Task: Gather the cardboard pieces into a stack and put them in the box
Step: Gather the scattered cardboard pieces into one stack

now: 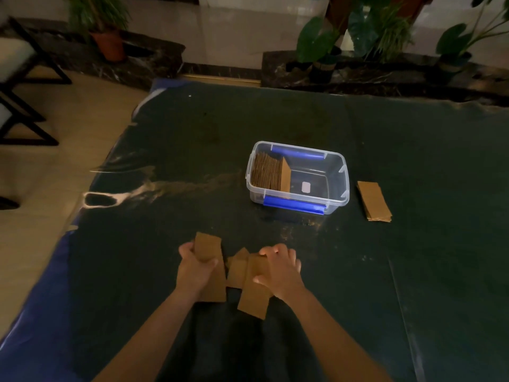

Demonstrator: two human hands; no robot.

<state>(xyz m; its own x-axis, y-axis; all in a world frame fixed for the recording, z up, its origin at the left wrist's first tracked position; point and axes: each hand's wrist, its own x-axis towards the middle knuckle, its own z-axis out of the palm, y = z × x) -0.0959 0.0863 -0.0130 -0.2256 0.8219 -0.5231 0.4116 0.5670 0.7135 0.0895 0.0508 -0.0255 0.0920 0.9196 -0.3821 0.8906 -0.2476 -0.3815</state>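
Observation:
Near the table's front, my left hand (196,268) grips a long brown cardboard piece (212,249) by its left edge. My right hand (278,268) grips another cardboard piece (254,299) that tilts toward me. Between the two lies a loose cardboard piece (237,267), partly hidden under the others. A clear plastic box (337,201) with blue clips stands further back at the centre; several cardboard pieces (268,172) stand on edge in its left half. A flat cardboard stack (374,201) lies on the table just right of the box.
The table (165,188) is covered with a dark cloth under clear plastic. A black-framed chair (22,86) stands on the floor at the left. Potted plants (107,37) line a dark stone ledge beyond the table's far edge.

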